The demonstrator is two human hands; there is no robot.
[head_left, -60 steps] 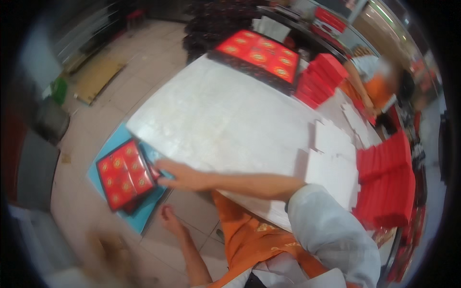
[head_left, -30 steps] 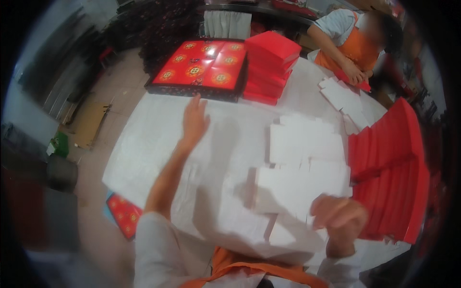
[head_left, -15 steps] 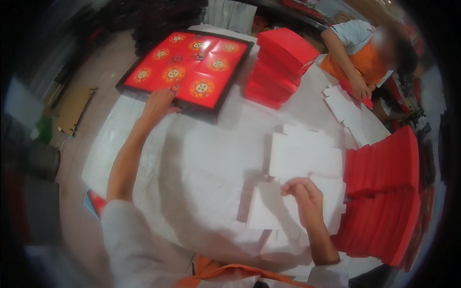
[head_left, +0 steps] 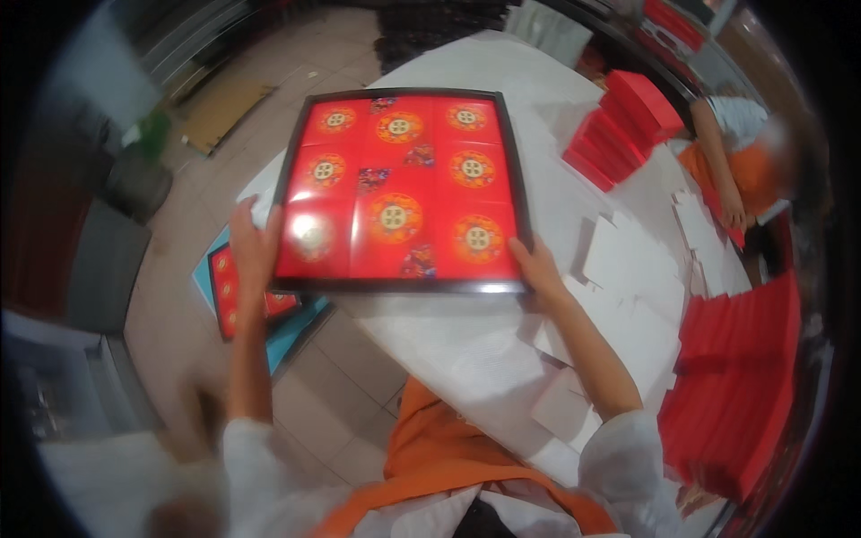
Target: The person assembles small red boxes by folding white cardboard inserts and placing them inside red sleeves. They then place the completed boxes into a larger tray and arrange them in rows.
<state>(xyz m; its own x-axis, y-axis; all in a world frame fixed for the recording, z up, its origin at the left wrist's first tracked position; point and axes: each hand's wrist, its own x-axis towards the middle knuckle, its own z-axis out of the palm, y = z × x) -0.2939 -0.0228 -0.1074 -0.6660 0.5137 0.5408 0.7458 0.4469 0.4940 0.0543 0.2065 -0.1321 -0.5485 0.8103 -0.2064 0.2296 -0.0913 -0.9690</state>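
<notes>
Over white table (head_left: 430, 336): black-edged red box (head_left: 399, 188), medallion-printed.
Left hand (head_left: 258, 240): clasps box's left edge.
Right hand (head_left: 538, 269): clasps its right edge.
Table's right: white card sheets (head_left: 628, 260), red stack (head_left: 731, 381).

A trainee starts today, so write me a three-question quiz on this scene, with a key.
1. Which of the person's hands hold the dark-rimmed red panel? A) left only B) right only C) both
2. True or false: white card pieces lie on the table, to the right of the panel.
3. Fill in: the co-worker's apron is ____.

Key: 1. C, left hand and right hand; 2. true; 3. orange.
</notes>
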